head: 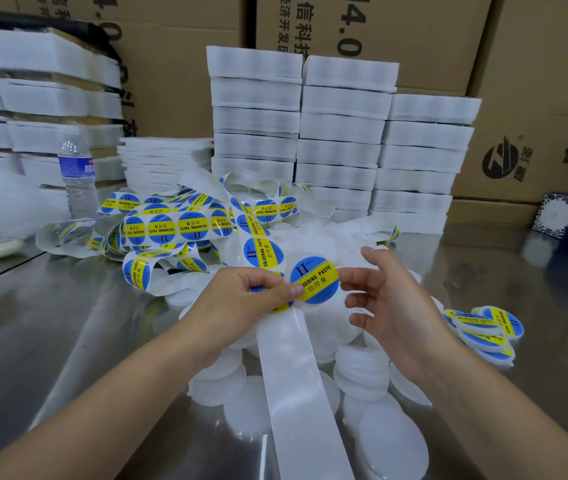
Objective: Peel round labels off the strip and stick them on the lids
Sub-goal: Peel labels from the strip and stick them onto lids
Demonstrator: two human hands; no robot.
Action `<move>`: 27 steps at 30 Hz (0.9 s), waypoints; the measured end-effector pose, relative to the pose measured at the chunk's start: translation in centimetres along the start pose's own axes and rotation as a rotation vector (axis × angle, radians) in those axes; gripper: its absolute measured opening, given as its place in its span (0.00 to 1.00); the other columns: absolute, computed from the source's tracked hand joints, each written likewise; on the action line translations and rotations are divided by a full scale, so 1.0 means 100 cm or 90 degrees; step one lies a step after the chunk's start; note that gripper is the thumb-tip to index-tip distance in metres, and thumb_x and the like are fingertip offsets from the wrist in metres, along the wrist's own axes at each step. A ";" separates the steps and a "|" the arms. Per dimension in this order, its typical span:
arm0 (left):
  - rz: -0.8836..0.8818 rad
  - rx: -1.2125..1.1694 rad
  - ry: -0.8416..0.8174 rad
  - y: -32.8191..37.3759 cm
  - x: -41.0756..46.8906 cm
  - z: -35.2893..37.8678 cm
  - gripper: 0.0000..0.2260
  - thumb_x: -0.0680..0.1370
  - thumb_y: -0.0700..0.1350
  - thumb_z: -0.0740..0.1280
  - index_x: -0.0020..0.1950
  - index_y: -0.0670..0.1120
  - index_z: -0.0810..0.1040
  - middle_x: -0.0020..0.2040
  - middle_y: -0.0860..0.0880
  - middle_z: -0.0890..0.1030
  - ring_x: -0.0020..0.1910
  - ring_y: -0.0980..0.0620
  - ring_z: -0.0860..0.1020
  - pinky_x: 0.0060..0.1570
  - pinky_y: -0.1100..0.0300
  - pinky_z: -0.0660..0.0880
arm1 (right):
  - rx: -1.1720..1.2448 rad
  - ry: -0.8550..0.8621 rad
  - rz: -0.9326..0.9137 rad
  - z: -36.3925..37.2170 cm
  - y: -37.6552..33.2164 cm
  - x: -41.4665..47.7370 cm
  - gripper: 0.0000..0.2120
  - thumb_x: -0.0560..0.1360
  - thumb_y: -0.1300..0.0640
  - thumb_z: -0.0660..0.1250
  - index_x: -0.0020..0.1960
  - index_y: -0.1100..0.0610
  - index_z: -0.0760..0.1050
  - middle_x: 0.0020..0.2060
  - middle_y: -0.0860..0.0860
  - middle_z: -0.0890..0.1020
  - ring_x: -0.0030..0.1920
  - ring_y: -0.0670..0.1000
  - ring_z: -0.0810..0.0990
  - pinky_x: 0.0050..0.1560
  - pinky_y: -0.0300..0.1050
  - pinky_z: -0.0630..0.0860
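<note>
Over a pile of white lids (362,368) on a steel table (68,323), a person's left hand (251,296) pinches the label strip (296,393) between thumb and curled fingers (268,282). The thumb tip lies on the left edge of a blue-and-yellow round label (315,280) (printed "SOLDERING PASTE"). The right hand (393,306) is just beside the label, its fingers (353,301) loosely spread and gripping nothing. Its forefinger tip comes up to the label's right edge, and the thumb is raised clear above. Whether the label is fully free of the strip cannot be told. Below the left hand the bare backing of the strip runs down across the pile toward the viewer. Behind the pile the rest of the strip, with labels on it, lies in a tangle. Just right of the pile sits a small heap of labelled lids (483,327). Behind the pile rise stacks of white foam trays (341,133) against cardboard boxes (535,64). To the pile's far left stands a water bottle (76,171).
</note>
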State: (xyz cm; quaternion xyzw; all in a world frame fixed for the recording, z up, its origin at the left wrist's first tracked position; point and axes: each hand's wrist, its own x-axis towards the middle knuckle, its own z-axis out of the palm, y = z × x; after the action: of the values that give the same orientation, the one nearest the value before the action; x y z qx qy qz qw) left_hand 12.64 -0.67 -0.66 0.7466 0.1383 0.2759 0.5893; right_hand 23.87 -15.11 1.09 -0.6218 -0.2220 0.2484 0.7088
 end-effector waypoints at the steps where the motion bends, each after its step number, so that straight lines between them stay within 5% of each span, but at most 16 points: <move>1: 0.000 -0.003 -0.002 0.000 0.000 0.000 0.16 0.57 0.61 0.72 0.33 0.50 0.84 0.32 0.57 0.81 0.32 0.62 0.75 0.35 0.75 0.69 | -0.001 0.000 0.002 0.000 0.000 0.000 0.20 0.74 0.45 0.61 0.32 0.54 0.84 0.33 0.48 0.80 0.29 0.45 0.73 0.34 0.42 0.70; 21: -0.013 0.026 0.018 0.001 0.001 -0.002 0.08 0.68 0.51 0.73 0.31 0.51 0.83 0.32 0.56 0.80 0.31 0.61 0.74 0.33 0.73 0.69 | -0.065 0.009 0.002 0.002 -0.004 -0.004 0.20 0.76 0.46 0.59 0.35 0.51 0.85 0.30 0.45 0.81 0.29 0.44 0.73 0.35 0.40 0.71; 27: -0.015 0.036 0.008 0.002 0.000 0.000 0.08 0.68 0.51 0.73 0.31 0.51 0.83 0.32 0.56 0.81 0.31 0.62 0.75 0.32 0.73 0.70 | -0.168 0.085 -0.051 0.002 -0.007 -0.006 0.22 0.77 0.46 0.57 0.32 0.48 0.84 0.37 0.46 0.82 0.32 0.45 0.73 0.37 0.41 0.71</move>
State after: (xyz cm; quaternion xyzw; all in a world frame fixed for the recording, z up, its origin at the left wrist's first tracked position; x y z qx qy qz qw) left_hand 12.61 -0.68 -0.48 0.7596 0.1584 0.2697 0.5702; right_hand 23.39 -15.43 1.84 -0.7154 -0.2299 0.1466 0.6433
